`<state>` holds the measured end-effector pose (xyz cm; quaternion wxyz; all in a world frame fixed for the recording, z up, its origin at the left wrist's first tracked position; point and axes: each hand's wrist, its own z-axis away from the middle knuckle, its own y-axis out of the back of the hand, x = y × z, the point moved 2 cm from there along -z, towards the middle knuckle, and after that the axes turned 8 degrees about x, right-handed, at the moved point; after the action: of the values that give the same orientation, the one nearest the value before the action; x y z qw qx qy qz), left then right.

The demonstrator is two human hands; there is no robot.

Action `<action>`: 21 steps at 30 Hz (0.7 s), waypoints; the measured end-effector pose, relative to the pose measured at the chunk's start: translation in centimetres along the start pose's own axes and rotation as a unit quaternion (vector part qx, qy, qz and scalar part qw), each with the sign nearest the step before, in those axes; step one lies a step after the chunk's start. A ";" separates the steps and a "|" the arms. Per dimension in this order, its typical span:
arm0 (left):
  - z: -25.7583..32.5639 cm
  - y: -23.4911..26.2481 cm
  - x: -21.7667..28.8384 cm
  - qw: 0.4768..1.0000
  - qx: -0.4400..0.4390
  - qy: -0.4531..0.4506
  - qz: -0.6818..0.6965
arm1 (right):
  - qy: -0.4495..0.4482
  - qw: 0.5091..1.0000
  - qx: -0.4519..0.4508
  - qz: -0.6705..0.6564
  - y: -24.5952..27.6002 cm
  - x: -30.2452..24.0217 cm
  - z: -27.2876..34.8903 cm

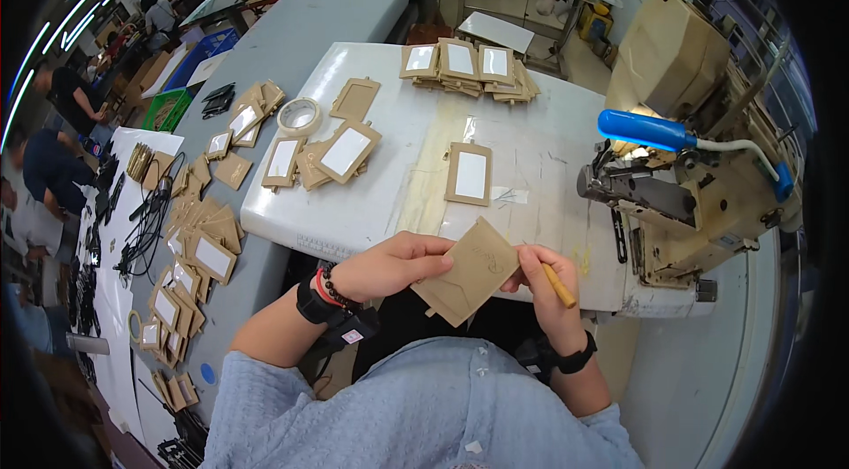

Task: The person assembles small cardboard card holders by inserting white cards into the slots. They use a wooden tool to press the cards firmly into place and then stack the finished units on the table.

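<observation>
**Card holder held at the desk edge, both hands engaged**

Grip is shared between both hands. Your left hand (389, 264) pinches the upper left edge of the tan card holder (466, 272), thumb on top, fingers beneath. Your right hand (541, 279) closes on the right corner of the same piece and also carries a slim tan stick tool (559, 286), tucked along the fingers so the tip stays free. The two-point hold keeps the flat piece tilted toward you, back face up, just above the near edge of the white desk (371, 204), over your lap.

Note the layout around you:

- One finished holder (470, 174) with a white window lies flat mid-desk, directly beyond your hands and within reach.
- A loose group of window holders (329, 152) sits to the left, beside a roll of clear tape (300, 115).
- A neater stack (466, 67) rests at the far edge, out of the working zone.
- The sewing machine (685, 177) stands to your right, its blue lamp (647, 129) aimed at the needle area.

More holders cover the grey bench (265, 53) on the left.
</observation>
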<state>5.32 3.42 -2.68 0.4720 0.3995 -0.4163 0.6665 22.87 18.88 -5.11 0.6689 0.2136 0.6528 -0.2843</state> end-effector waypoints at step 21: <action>7.3 -13.2 10.3 0.761 -0.384 -0.257 0.454 | -0.006 0.993 0.114 0.024 0.4 2.6 0.4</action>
<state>16.67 2.39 11.66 0.1030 0.1052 -0.8760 0.4593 23.40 18.67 -7.73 0.6505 0.3026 0.6067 -0.3423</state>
